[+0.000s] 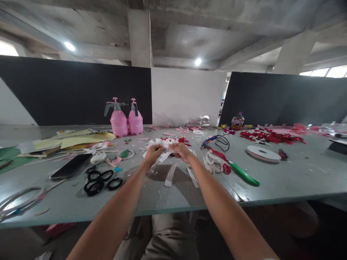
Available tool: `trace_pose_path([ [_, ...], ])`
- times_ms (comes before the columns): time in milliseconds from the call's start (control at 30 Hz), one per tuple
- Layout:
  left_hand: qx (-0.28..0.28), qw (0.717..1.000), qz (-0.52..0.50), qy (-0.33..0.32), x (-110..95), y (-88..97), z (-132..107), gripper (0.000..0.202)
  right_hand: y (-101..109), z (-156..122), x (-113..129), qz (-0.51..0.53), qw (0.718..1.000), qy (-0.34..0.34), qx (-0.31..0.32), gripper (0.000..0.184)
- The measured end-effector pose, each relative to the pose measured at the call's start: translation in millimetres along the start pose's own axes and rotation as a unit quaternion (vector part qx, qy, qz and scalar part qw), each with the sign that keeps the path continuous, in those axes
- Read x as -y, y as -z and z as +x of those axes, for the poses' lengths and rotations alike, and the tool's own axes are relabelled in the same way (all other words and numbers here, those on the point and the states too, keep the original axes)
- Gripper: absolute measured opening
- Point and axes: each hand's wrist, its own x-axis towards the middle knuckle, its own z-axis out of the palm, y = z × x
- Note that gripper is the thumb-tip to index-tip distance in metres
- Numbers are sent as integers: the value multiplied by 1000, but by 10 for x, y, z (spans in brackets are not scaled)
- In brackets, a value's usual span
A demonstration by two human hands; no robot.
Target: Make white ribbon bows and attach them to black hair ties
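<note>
Just above the table's middle, my left hand (154,154) and my right hand (181,151) are close together, fingertips pinched. Between them is a piece of white ribbon (164,156), gripped from both sides; its exact shape is too small to make out. Behind the fingers lies a heap of white ribbon pieces (159,141), with red ribbon bits (183,140) beside it. One loose white strip (170,175) lies on the table below my hands. Another strip (193,177) rests partly alongside my right forearm.
Leftward are black rings (114,183), a phone (72,166), yellow sheets (88,140) and pink spray bottles (119,122). Rightward are a blue glue gun (209,141) with its cord, tangled ribbon (213,162), a green curved object (245,174), a white ribbon roll (263,154) and red ribbons (271,136).
</note>
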Motion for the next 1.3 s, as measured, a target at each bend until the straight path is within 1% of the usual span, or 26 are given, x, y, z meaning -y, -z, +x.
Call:
trace_pose_path([
  [133,0,999,-23,27,-73,5,-23,32,25,-51,63,-18,998,-41,44,41],
  [200,-5,999,-26,36,-104,25,-27,33,31,-52,69,-23,997,-41,55,40],
  [267,2,999,-25,47,-125,52,-30,36,39,-45,65,-23,998,-27,55,38],
  [400,53,996,-31,70,-151,93,-47,43,68,-40,56,-12,998,-5,57,33],
  [500,92,992,-3,83,-160,101,-64,42,89,-50,57,-7,998,-5,64,31],
  [600,102,991,32,82,-157,95,-74,43,102,-65,60,-10,998,-9,54,30],
  [700,85,993,39,74,-148,85,-71,44,109,-77,56,-10,998,-14,57,31],
  [833,72,994,62,59,-127,83,-44,43,102,-79,39,-14,997,-38,71,33],
  [1033,29,992,121,-10,4,103,35,40,71,-67,23,-24,996,-51,68,32],
  [1167,-37,986,151,-54,105,137,81,35,63,-61,20,-17,999,-23,41,31],
  [1300,-118,968,194,-104,83,194,91,28,70,-64,25,3,1000,-9,25,29],
])
